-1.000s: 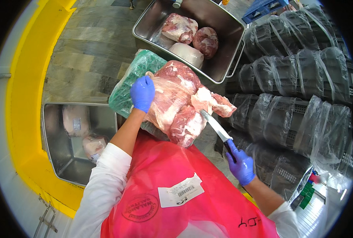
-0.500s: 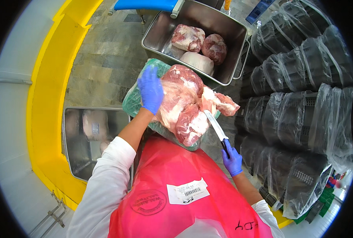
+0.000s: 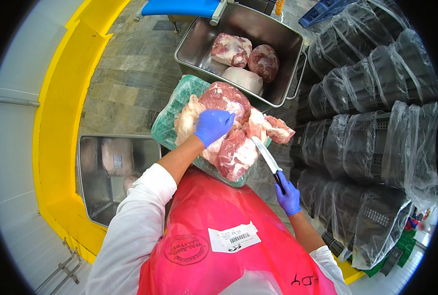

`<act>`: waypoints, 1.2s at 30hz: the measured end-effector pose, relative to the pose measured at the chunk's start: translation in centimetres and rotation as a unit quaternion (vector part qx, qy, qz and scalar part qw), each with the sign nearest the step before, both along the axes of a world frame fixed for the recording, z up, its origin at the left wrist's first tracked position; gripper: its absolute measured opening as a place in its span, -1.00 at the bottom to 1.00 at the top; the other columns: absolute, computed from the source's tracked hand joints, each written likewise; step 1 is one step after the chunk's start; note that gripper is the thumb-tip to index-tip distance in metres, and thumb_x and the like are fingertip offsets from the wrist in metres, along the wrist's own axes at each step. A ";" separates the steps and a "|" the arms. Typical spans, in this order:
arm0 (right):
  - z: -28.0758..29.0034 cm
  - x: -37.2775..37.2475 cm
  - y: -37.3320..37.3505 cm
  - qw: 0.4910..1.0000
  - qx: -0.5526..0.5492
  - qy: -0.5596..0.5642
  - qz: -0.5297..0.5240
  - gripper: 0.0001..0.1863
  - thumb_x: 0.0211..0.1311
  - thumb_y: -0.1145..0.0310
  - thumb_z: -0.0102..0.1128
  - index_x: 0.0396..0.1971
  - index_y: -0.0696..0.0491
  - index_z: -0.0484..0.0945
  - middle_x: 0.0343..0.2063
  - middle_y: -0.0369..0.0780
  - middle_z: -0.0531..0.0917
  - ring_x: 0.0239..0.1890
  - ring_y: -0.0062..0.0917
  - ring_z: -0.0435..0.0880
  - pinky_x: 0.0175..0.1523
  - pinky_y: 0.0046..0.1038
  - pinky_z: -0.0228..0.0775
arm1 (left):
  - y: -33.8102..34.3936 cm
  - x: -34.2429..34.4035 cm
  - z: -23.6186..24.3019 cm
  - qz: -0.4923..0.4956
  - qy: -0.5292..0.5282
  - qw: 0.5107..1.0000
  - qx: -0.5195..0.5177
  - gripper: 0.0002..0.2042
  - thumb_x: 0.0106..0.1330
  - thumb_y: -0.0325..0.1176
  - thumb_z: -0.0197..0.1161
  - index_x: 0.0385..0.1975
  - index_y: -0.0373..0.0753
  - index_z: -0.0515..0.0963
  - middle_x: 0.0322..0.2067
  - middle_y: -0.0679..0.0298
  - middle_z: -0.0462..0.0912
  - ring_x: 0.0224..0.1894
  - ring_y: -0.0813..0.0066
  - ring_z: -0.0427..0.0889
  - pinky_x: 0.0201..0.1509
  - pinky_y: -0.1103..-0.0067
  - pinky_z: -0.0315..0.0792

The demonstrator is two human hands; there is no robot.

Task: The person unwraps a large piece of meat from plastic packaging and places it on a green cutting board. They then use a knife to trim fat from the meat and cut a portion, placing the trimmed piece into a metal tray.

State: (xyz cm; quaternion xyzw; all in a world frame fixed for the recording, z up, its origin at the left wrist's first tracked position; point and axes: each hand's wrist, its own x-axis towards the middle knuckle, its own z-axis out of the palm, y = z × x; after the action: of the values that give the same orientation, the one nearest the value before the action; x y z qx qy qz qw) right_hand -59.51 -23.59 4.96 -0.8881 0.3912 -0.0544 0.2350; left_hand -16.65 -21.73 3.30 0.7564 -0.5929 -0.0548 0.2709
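Observation:
A large piece of raw meat (image 3: 231,152) rests on a plastic-covered green crate (image 3: 170,105) just above the red apron (image 3: 184,206) on my front. My left hand (image 3: 211,127), in a blue glove, lies on the middle of the meat with fingers curled closed, gripping its surface. My right hand (image 3: 288,196), also gloved, is closed round the black handle of a knife (image 3: 267,155), whose tip touches the meat's right side, below a smaller flap (image 3: 278,130) sticking out to the right.
A steel bin (image 3: 187,51) with several meat pieces stands beyond the crate. Another steel bin (image 3: 98,196) holds wrapped pieces at left, beside a yellow barrier (image 3: 54,147). Stacked black crates (image 3: 351,147) under clear plastic line the right. A blue surface (image 3: 179,7) is at the top.
My left hand has moved from the meat's upper left edge rightward and down onto its middle, and its fingers have gone from spread to closed. The knife stays near the same spot.

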 end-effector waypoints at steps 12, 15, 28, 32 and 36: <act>3.6 0.8 -1.8 1.000 0.006 0.025 0.015 -0.34 0.31 0.19 0.37 0.43 -0.29 0.44 -0.46 -0.12 0.66 -0.47 -0.15 0.68 -0.34 -0.13 0.54 | -0.4 3.0 -0.9 0.050 0.292 0.952 -0.077 -0.60 0.44 -0.23 0.35 -0.60 -0.38 0.56 -0.71 0.17 0.45 -0.64 0.55 0.34 -0.52 0.36 0.29; 11.3 2.4 -3.0 0.997 0.021 0.065 0.027 -0.35 0.29 0.21 0.40 0.40 -0.30 0.49 -0.51 -0.09 0.65 -0.48 -0.15 0.69 -0.34 -0.15 0.54 | 0.9 3.5 0.0 0.051 0.058 0.997 -0.024 -0.54 0.40 -0.12 0.37 -0.67 -0.31 0.51 -0.68 0.19 0.51 -0.58 0.29 0.52 -0.40 0.24 0.40; 27.5 11.6 -6.2 0.972 0.022 0.209 0.107 -0.52 0.29 0.24 0.34 0.23 -0.25 0.65 -0.51 -0.02 0.67 -0.48 -0.09 0.68 -0.34 -0.13 0.52 | 1.7 5.7 -0.2 0.147 0.012 0.984 0.101 -0.24 0.30 0.23 0.31 0.23 -0.38 0.49 -0.08 -0.20 0.70 -0.07 -0.19 0.70 0.07 0.04 0.54; 30.2 16.1 -9.9 0.932 0.070 0.326 0.142 -0.52 0.28 0.17 0.33 0.23 -0.26 0.65 -0.48 0.01 0.68 -0.44 -0.04 0.69 -0.29 -0.11 0.55 | 1.6 6.6 -0.1 0.138 0.045 0.981 0.130 -0.21 0.33 0.30 0.21 0.24 -0.39 0.48 -0.14 -0.17 0.72 -0.18 -0.14 0.74 0.01 0.05 0.55; 30.4 19.5 -11.5 0.913 0.104 0.364 0.156 -0.50 0.29 0.18 0.31 0.25 -0.26 0.62 -0.51 0.01 0.67 -0.44 -0.01 0.69 -0.28 -0.09 0.55 | 1.6 6.3 0.4 0.154 0.037 0.979 0.126 -0.28 0.38 0.25 0.16 0.25 -0.32 0.50 -0.14 -0.12 0.72 -0.21 -0.11 0.74 0.01 0.06 0.53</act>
State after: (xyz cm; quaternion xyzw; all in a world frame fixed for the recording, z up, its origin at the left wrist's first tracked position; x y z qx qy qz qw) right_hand -39.98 -35.11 35.40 -0.8668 0.3095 0.3506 0.1729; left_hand -10.33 -20.11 3.72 0.8644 -0.4467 -0.1148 0.2004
